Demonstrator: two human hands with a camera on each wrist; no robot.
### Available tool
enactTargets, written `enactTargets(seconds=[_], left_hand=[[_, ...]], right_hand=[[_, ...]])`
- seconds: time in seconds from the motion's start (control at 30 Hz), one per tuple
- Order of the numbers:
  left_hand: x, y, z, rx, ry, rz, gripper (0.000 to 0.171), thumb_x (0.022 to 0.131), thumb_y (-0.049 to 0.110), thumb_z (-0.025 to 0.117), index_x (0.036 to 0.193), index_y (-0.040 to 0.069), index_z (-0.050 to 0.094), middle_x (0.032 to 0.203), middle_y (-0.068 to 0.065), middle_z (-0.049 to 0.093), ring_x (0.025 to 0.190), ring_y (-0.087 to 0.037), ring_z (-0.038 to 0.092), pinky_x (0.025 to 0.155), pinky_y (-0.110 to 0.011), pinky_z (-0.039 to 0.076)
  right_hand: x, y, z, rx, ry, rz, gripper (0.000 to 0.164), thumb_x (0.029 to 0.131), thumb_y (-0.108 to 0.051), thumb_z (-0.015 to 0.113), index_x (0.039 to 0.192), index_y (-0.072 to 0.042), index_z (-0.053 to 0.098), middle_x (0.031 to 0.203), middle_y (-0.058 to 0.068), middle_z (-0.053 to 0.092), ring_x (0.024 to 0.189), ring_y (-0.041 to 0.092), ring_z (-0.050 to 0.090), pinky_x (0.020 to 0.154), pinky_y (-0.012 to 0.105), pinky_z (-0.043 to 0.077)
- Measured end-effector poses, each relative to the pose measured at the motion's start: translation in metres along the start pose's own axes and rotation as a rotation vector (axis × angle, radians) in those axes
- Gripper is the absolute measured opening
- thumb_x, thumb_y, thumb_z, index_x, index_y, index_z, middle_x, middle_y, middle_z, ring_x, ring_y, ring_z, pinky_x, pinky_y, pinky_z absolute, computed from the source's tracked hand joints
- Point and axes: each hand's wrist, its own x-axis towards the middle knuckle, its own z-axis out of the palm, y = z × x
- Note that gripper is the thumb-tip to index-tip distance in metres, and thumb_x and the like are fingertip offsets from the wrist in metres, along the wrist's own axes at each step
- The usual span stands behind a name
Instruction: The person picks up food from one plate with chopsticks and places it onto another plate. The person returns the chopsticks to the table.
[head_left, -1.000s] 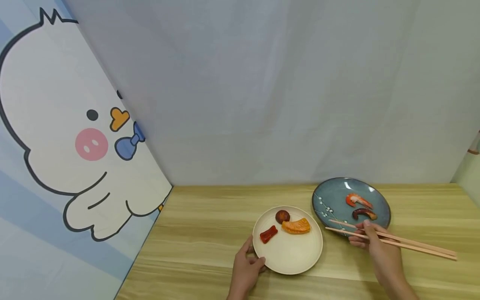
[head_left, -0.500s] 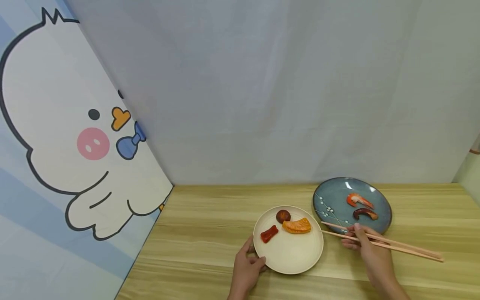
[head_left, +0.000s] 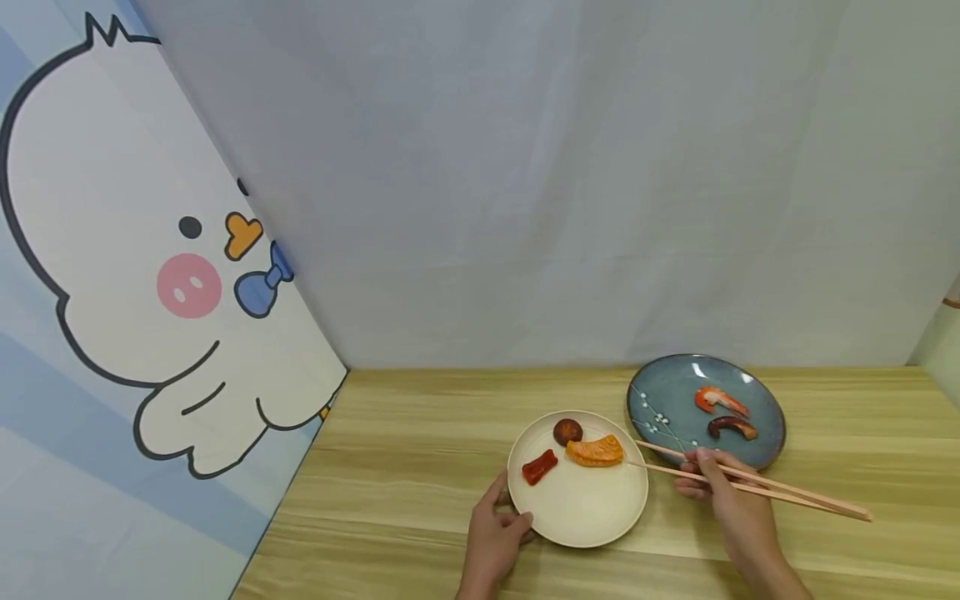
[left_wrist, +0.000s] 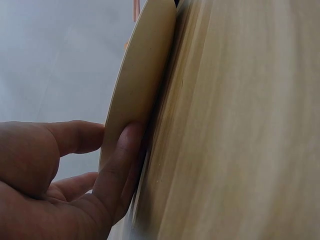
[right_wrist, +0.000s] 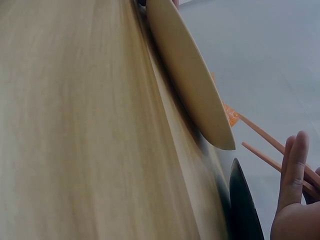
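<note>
My left hand (head_left: 491,537) grips the left rim of a cream plate (head_left: 585,512), thumb at the edge and fingertips against its outer side in the left wrist view. On the plate lie an orange salmon-like slice (head_left: 596,451), a red bone-shaped piece (head_left: 540,467) and a round brown mushroom-like cap (head_left: 567,431). Wooden chopsticks (head_left: 806,496) are held in my right hand (head_left: 738,508), which is in front of a blue plate (head_left: 675,392). Their spread tips reach the cream plate's right rim, near the slice. A shrimp (head_left: 722,401) and a curved brown slice (head_left: 733,428) lie on the blue plate.
Both plates stand on a wood-grain table (head_left: 405,467). A grey cloth backdrop (head_left: 525,183) rises behind its far edge. At the left stands a panel with a white cartoon bird (head_left: 112,167).
My right hand has moved left with the chopsticks, bringing their tips from over the blue plate to the cream plate's right rim. My left hand keeps its grip; the food pieces stay put.
</note>
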Motion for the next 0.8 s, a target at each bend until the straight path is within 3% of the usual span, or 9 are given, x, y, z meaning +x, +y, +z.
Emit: enactTargets(seconds=[0.2, 0.8], left_hand=[[0.001, -0.002, 0.0, 0.001, 0.003, 0.007, 0.076, 0.087, -0.019, 0.065, 0.156, -0.017, 0.033, 0.114, -0.022, 0.06, 0.076, -0.014, 0.067, 0.069, -0.03, 0.068], [0.0, 0.0, 0.002, -0.033, 0.011, -0.02, 0.078, 0.086, -0.019, 0.065, 0.158, -0.014, 0.034, 0.115, -0.022, 0.059, 0.076, -0.014, 0.067, 0.07, -0.03, 0.068]], right_hand=[[0.001, 0.004, 0.002, 0.002, 0.006, 0.037, 0.025, 0.109, -0.011, 0.056, 0.098, -0.017, 0.078, 0.092, -0.004, 0.075, 0.075, 0.012, 0.076, 0.07, 0.025, 0.067], [0.003, 0.014, 0.011, -0.003, -0.027, 0.025, 0.023, 0.11, -0.013, 0.056, 0.099, -0.016, 0.077, 0.092, -0.001, 0.075, 0.074, 0.013, 0.076, 0.07, 0.024, 0.066]])
